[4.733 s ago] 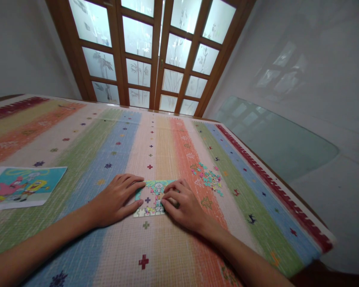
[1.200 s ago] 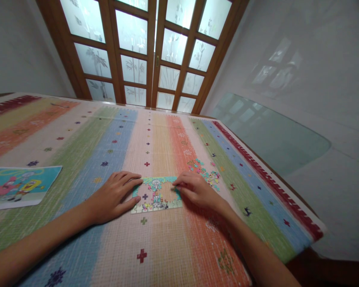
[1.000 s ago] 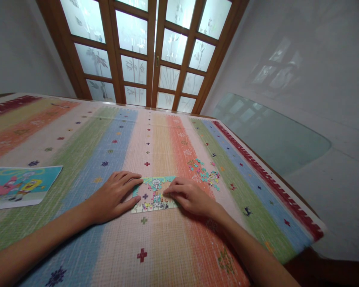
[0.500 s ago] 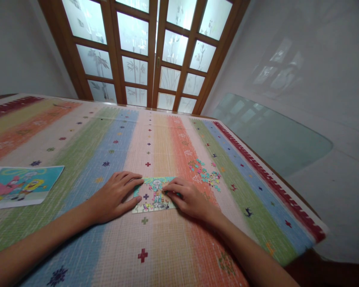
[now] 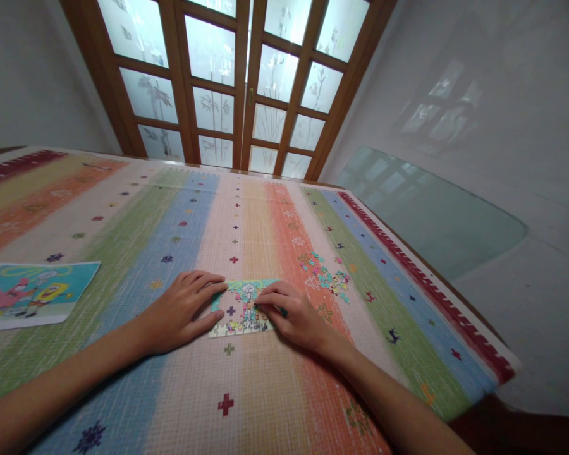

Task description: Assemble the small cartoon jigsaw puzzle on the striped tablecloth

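Observation:
A partly assembled jigsaw puzzle [image 5: 249, 291] lies on the striped tablecloth in front of me, its border joined and a pale cartoon figure showing in the middle. Through a gap on its left side the cloth is visible. My left hand [image 5: 184, 311] is open, with fingertips at the puzzle's upper left edge and the thumb at its left side. Over the right part of the puzzle, my right hand [image 5: 294, 315] pinches what looks like a small puzzle piece, mostly hidden by the fingers. Loose puzzle pieces [image 5: 332, 278] are scattered beyond my right hand.
A printed reference picture [image 5: 38, 294] of cartoon characters lies flat at the left. The striped tablecloth [image 5: 194, 404] covers the table. Behind the far edge stand wooden doors [image 5: 241, 82] with frosted panes, and a wall rises at the right.
The fingertips of my right hand have shifted slightly left over the puzzle. My left hand stays at the puzzle's left edge.

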